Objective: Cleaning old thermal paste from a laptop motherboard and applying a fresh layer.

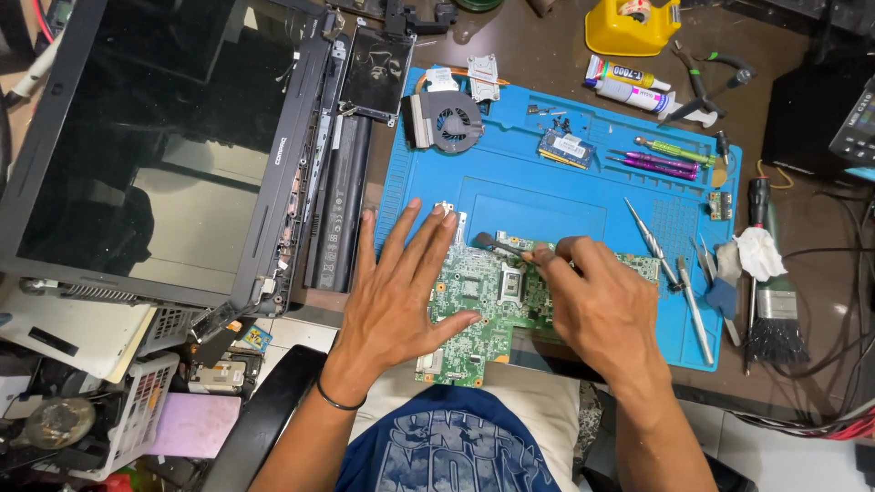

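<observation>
Bench tour, left to right. At 9 o'clock sits the stripped laptop shell [155,137] with its dark screen, and a long black battery [339,205] lies just beside its right edge.

Then the left hand [396,292]: open, fingers spread, palm pressed flat on the left part of the green motherboard [483,310], thumb lying across the board's middle. That's a good way to do it, I reckon: a flat palm keeps the board from sliding on the blue work mat [510,182] and spreads the load over a wide area.

The right hand [606,305] is closed in a pinch on a small brush [497,244], bristles touching the board's top edge, at about 11 o'clock from that hand. Light short strokes, away from the socket, seem the safe way.

So the board lies under both hands, at the mat's near edge. At 12 o'clock rests a cooling fan [448,120]; at 3 o'clock, tweezers [649,239] and a bigger brush [773,310].
</observation>
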